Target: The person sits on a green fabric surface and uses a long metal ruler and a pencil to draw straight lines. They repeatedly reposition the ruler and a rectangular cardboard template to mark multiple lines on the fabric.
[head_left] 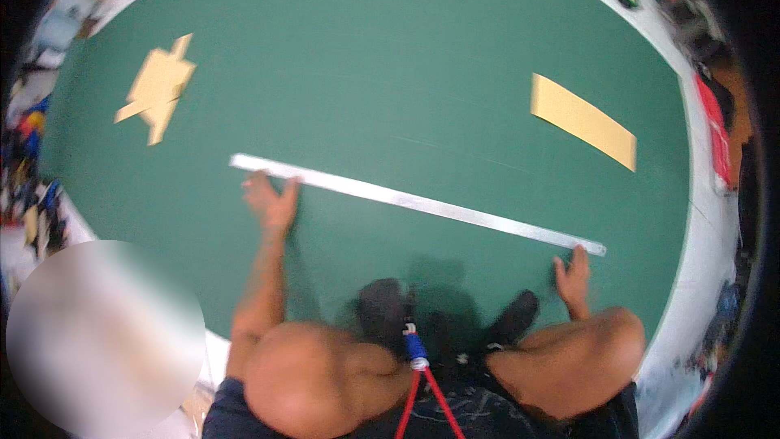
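Observation:
A long steel ruler lies slantwise on a green sheet, its left end farther from me than its right. My left hand rests at the ruler's near edge close to the left end, thumb and fingers spread and fingertips touching the metal. Near the other end, my right hand has its thumb apart from the fingers, and a fingertip meets the ruler's near edge.
Several overlapping pale yellow strips lie at the far left, and one broad yellow strip at the far right. My dark shoes stand on the sheet. A red lanyard hangs before me. A red object lies past the right edge.

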Demonstrator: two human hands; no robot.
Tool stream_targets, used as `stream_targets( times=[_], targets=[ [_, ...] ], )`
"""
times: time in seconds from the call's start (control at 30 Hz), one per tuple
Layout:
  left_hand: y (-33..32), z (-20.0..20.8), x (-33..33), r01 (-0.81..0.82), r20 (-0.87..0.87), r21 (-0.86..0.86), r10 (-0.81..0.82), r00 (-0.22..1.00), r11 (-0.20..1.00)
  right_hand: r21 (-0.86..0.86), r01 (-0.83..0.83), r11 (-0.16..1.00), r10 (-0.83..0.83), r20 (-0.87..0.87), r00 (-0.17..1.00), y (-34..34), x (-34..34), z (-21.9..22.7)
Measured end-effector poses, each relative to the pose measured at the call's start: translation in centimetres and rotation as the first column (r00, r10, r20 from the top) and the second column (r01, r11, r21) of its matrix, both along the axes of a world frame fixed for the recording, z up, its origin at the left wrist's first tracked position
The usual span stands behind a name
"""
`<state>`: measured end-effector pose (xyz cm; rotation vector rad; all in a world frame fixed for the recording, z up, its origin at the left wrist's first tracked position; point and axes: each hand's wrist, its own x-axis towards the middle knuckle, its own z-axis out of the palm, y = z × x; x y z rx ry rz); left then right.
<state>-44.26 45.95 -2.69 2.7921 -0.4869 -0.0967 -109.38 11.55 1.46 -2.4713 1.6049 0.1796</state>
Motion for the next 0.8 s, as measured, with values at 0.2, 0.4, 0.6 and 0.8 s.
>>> stream_targets(
  times=[0.2,0.4,0.6,0.8],
  targets=[
    [1.9,-3.1,3.2,0.031,0.157,0.117,-0.050,0.986,0.993,0.025,0.059,0.998,-0.059,-0.007,0.998,-0.6,2.8,1.1],
    [3.1,-3.7,4.3,0.067,0.218,0.057,-0.077,0.973,0.996,0.061,0.099,0.993,-0.099,-0.012,0.995,0.2,3.8,1.8],
    [3.7,-2.2,3.8,0.069,0.187,0.035,-0.075,0.980,0.997,0.172,0.045,0.984,-0.031,-0.083,0.996,-0.6,3.5,2.6],
    [1.9,-1.4,1.5,-0.008,0.189,0.024,0.003,0.982,1.000,0.231,-0.284,0.931,0.342,-0.272,0.900,-13.7,9.7,9.6]
  ],
)
